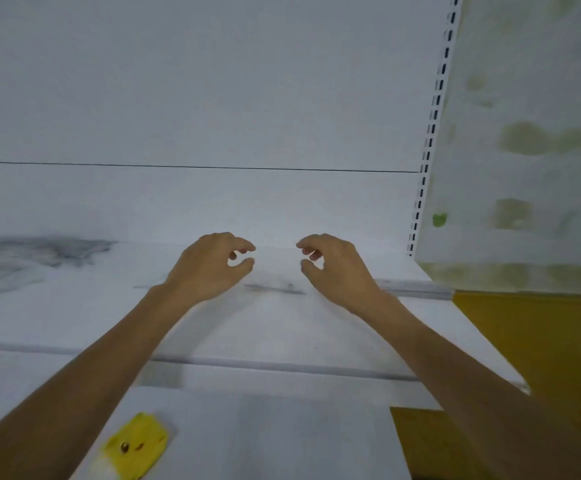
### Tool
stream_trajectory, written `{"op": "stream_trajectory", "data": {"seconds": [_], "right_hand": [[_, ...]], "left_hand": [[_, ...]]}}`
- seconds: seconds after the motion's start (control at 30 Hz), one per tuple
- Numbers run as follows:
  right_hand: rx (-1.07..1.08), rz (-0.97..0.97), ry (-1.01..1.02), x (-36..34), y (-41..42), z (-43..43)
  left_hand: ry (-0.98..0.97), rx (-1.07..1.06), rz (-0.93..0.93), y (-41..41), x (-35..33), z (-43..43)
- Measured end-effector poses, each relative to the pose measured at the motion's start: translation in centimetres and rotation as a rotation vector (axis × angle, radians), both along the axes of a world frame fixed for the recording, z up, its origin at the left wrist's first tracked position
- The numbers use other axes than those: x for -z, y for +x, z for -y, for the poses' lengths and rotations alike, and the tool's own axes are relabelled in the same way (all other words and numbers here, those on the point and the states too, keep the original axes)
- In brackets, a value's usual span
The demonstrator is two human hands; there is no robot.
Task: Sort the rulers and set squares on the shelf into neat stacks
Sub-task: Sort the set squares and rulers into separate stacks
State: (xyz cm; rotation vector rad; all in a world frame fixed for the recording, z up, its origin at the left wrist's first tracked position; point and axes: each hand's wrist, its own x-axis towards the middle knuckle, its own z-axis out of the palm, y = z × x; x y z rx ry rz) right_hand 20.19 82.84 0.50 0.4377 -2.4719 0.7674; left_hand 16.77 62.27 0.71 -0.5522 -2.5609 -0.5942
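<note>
My left hand and my right hand hover side by side over the white shelf, fingers curled and apart, nothing in either. Under and between them lies a clear ruler, blurred and hard to make out. Another pale ruler lies along the shelf to the right, past my right wrist. At the far left a blurred grey pile of clear rulers or set squares rests against the back panel; its pieces cannot be told apart.
A yellow packet lies on the lower shelf at the bottom left. The slotted upright borders the shelf on the right, with a pale green-patterned sheet beyond it. Below that stands a brown cardboard box.
</note>
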Motion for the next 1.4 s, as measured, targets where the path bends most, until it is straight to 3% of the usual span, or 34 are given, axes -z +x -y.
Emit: {"op": "stream_trajectory", "data": {"seconds": [0.33, 0.63, 0.9, 1.2, 1.4], "right_hand": [[-0.453, 0.006, -0.182, -1.7, -2.6, 28.0], [-0.547, 0.094, -0.126, 1.5, -2.9, 44.9], [-0.538, 0.108, -0.092, 2.2, -5.8, 51.5], [-0.44, 0.072, -0.01, -0.3, -14.3, 54.2], [-0.382, 0.223, 0.127, 1.0, -17.1, 57.0]], "left_hand": [[0.055, -0.397, 0.0, 7.8, 0.1, 26.4], [0.031, -0.487, 0.02, 11.2, 1.6, 42.8], [0.044, -0.442, 0.078, 9.2, 3.7, 49.8], [0.069, -0.431, 0.063, 0.9, 4.2, 54.5], [0.049, -0.415, 0.075, -3.1, 4.7, 57.5]]}}
